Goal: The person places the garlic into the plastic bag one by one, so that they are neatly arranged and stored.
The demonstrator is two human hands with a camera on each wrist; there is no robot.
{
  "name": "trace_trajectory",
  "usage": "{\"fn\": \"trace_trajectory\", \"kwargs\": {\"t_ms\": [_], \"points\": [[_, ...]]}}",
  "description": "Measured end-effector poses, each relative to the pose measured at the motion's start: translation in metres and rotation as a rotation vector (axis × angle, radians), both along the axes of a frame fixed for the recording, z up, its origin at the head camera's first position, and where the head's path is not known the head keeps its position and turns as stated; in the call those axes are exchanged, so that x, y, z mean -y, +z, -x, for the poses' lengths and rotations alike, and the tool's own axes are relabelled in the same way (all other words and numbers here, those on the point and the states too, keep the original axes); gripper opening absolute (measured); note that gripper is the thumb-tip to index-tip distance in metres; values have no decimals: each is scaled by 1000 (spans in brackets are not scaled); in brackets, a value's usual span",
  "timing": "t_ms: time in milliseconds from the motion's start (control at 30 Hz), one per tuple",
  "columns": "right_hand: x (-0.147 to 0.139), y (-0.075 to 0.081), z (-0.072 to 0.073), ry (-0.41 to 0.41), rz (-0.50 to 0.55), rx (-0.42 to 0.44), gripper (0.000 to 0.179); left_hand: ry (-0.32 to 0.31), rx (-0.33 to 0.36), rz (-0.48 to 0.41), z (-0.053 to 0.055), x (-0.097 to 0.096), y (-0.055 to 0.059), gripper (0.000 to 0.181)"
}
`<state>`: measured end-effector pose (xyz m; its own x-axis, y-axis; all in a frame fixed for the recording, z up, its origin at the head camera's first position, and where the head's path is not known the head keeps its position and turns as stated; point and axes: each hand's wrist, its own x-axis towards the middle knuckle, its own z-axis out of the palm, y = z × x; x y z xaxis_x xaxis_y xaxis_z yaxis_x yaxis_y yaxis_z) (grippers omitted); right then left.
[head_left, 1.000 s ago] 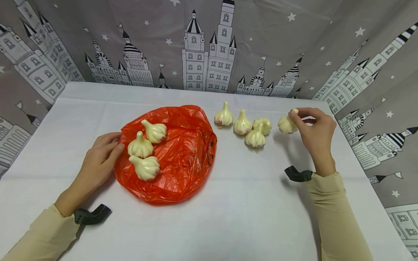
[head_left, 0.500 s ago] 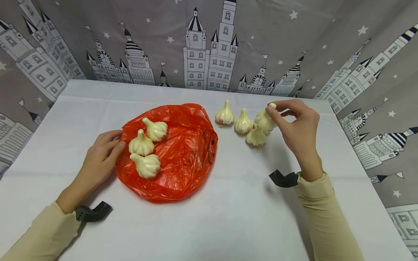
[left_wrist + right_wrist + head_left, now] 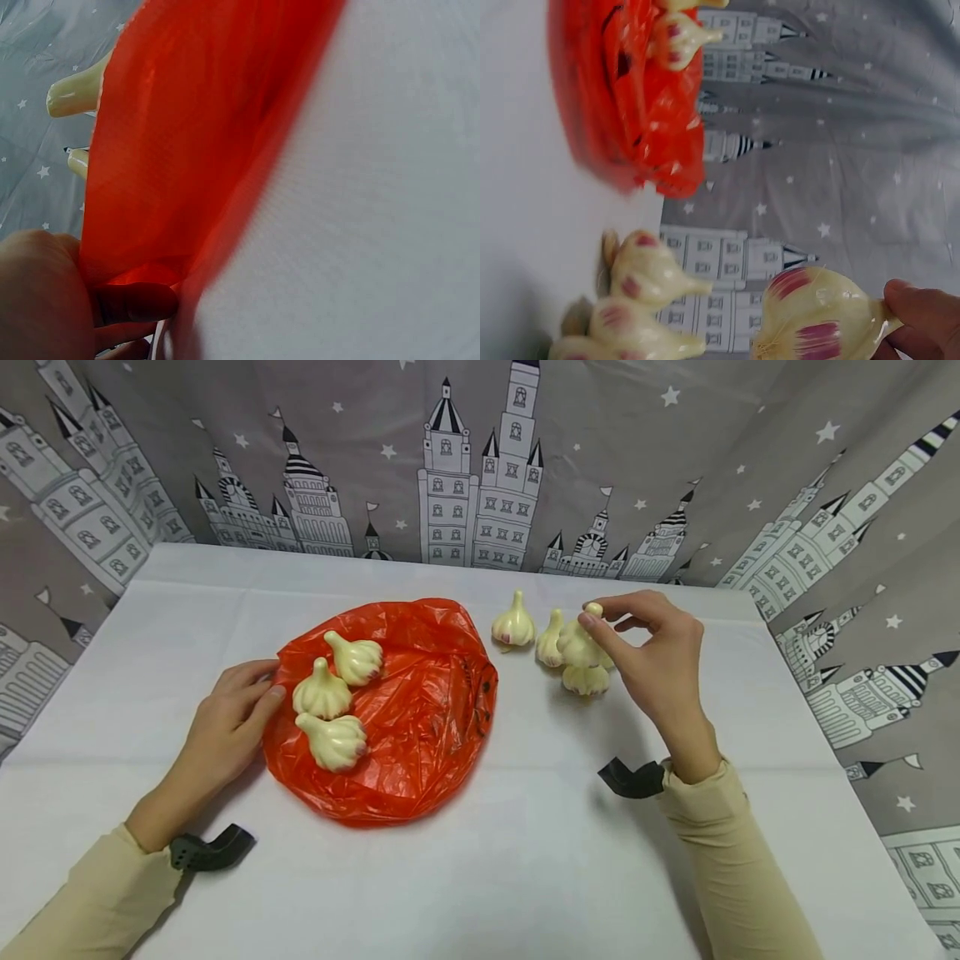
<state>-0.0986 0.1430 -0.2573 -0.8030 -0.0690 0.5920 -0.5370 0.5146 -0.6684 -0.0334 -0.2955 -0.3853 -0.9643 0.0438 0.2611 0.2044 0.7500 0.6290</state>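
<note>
On the white tablecloth, my left hand pinches, thumb against fingers, the rim of a red plastic bag with three garlic bulbs inside. My right hand, fingertips together, grips a raised garlic bulb by its stem, partly hiding the loose garlic cluster. Beyond: a castle-print curtain.

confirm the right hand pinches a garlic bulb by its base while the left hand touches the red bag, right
Not quite: the right hand pinches the garlic bulb by its stem, not its base, as the right wrist view shows. The left hand touches the red bag.
</note>
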Motion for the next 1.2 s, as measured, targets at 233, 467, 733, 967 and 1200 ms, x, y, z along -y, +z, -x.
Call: {"fn": "trace_trajectory", "kwargs": {"t_ms": [233,467,733,967,1200], "points": [[18,-9,-5,122,-28,2,13,-8,-1,-9,0,0,-1,40],[39,-34,-2,270,-88,1,17,0,8,0,1,0,-2,41],[70,-37,-9,389,-94,-37,15,-4,5,-6,1,1,0,40],[99,-35,-23,463,-123,6,17,-6,-2,-4,2,3,-1,40],[119,-37,-36,510,-113,68,17,-20,-20,-6,3,3,-2,38]]}}
